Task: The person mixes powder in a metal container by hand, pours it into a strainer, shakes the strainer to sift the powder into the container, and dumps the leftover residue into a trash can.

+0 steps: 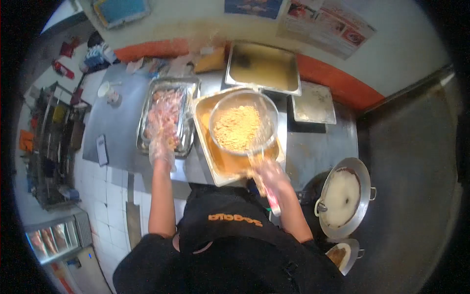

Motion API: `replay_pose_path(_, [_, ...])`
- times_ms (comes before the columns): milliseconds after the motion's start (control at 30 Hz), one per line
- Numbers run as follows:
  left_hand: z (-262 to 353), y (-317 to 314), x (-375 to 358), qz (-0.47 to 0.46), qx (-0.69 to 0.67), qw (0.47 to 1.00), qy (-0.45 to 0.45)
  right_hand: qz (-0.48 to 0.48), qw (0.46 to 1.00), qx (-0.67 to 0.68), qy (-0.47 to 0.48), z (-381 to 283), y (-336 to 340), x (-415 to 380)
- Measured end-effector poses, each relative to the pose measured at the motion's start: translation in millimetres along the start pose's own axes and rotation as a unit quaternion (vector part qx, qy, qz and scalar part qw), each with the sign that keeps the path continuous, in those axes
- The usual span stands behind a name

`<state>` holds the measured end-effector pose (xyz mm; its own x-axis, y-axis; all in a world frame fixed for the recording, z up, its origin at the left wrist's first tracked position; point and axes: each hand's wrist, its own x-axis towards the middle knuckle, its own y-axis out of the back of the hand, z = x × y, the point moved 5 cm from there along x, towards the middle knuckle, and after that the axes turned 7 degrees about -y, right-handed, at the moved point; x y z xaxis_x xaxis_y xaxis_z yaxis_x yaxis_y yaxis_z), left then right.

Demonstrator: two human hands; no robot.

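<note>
Head view: I see the right hand (272, 175) clamped on the handle (273, 203) of a crumb-filled sieve (268, 121) over the powder tray (204, 142); left of that tray, the left hand (161, 150) meets meat (165, 110), grip unclear. Moving the sieve calls for keeping it level.

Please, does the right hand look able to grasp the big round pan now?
Probably not: the right hand holds the sieve by its handle, though the way to the big pan looks free.

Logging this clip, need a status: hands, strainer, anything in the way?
Left hand at near end of meat tray, grip unclear. Right hand gripping strainer by its handle. Strainer, loaded with crumbs, hides part of metal tray beneath.
</note>
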<state>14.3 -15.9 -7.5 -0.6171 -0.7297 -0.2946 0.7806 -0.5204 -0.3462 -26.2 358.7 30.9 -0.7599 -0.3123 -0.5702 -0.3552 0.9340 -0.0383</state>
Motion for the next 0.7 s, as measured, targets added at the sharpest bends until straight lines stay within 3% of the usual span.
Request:
replay_pose_path(33, [2.3,-0.4,4.7,-0.049,0.003,0.999,-0.005,-0.027,0.996,-0.051,-0.065,-17.4,5.7,-21.2])
replay_pose_path(67, [12.4,-5.3,10.5,-0.039,-0.013,0.999,-0.002,-0.053,0.983,-0.104,-0.138,-27.8,7.5,-39.5])
replay_pose_path(133, [18.6,-2.4,5.8,-0.01,-0.04,0.999,0.02,0.026,0.975,-0.222,0.008,-25.3,8.5,-26.6])
replay_pose_path(167, [13.7,3.1,11.8,-0.014,-0.066,0.997,0.025,0.074,0.939,-0.288,0.171,1.8,8.0,3.5])
replay_pose_path(233, [12.8,0.3,7.3,0.012,-0.052,0.998,0.02,0.036,0.999,-0.008,-0.018,-14.2,-11.7,0.5])
replay_pose_path(300, [20.6,-4.5,16.9,-0.019,-0.07,0.997,-0.026,0.001,0.999,-0.042,0.01,-23.5,-2.6,-25.9])
replay_pose_path(400, [16.2,1.1,13.1,-0.008,-0.046,0.999,-0.023,-0.027,0.987,-0.045,-0.151,-40.8,-8.4,-47.7])
replay_pose_path(500, [-6.4,9.2,17.1,-0.073,-0.061,0.994,0.049,0.013,0.996,0.087,-0.022,-18.8,-12.7,-22.0])
replay_pose_path(533, [-2.8,3.8,24.1,-0.101,-0.073,0.99,0.059,-0.004,0.999,0.016,-0.044,-20.6,-9.9,-19.2])
replay_pose_path(600, [1.3,-0.1,13.1,-0.04,-0.046,0.998,0.033,-0.035,0.985,-0.133,-0.109,-10.4,7.9,-31.3])
replay_pose_path(667, [-6.4,2.6,16.6,-0.038,-0.028,0.998,0.032,-0.055,0.986,0.055,-0.146,-9.4,-2.8,-30.5])
replay_pose_path(700, [-11.4,2.6,19.4,-0.016,0.001,0.999,0.05,-0.017,0.988,0.071,-0.138,-10.5,-8.5,-26.5])
